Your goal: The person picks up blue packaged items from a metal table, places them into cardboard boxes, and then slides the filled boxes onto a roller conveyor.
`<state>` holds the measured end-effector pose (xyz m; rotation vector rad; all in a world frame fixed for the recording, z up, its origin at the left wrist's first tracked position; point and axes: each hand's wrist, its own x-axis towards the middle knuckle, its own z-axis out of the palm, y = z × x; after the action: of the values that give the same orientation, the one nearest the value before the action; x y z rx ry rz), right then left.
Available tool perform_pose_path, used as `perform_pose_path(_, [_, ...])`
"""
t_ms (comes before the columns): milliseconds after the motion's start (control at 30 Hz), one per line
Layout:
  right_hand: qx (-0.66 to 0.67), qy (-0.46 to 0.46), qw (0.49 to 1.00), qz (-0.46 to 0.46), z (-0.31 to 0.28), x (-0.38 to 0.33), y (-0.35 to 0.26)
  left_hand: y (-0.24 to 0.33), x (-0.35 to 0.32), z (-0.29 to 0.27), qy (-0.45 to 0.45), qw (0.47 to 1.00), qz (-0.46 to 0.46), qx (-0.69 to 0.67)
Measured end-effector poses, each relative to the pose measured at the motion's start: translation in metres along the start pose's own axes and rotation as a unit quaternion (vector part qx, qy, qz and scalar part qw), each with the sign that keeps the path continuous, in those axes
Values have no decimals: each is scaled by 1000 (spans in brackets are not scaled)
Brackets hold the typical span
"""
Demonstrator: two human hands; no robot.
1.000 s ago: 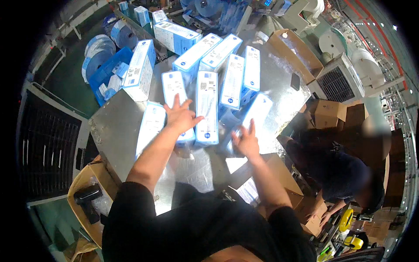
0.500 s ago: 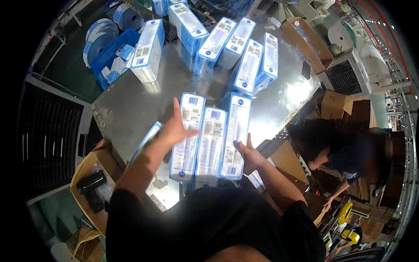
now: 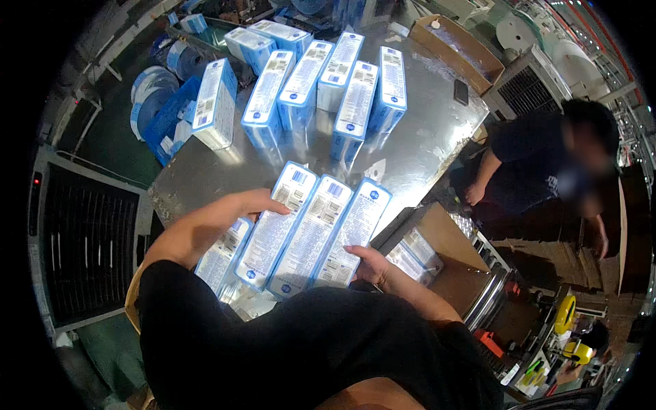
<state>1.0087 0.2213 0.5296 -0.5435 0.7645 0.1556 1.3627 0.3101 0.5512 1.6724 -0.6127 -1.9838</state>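
Three white-and-blue cartons stand side by side in front of me, narrow printed faces up: a left carton (image 3: pixel 277 225), a middle carton (image 3: pixel 311 236) and a right carton (image 3: pixel 354 232). My left hand (image 3: pixel 262 202) grips the left one, thumb on its top face and its other fingers mostly hidden behind it. On the opposite end, my right hand (image 3: pixel 370 265) holds the right carton's outer side, thumb on top. The row is squeezed together between both hands. Another similar carton (image 3: pixel 222 256) lies beside the row, partly under my left forearm.
Several more cartons (image 3: pixel 307 75) stand on the shiny metal table (image 3: pixel 263 167). An open cardboard box (image 3: pixel 451 246) with cartons inside is at my right. A phone-like dark object (image 3: pixel 461 92) lies near the far right edge. Another person (image 3: pixel 533 157) stands at the right.
My left hand has gone from spread fingers to gripping the left carton. The three cartons are now tight together and slanted. The other person has straightened up, and my view has shifted.
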Motion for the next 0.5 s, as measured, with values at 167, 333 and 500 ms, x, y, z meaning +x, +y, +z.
perform_pose_path(167, [-172,47,947,-266,3,-45,-19,41,-70,56,158,943,266,125])
perform_pose_path(333, [-634,177,641,-395,-29,-155,-70,76,-82,158,249,812,423,316])
perform_pose_path(500, [-568,204,737,-304,-46,-346,-83,27,-52,295,82,888,448,64])
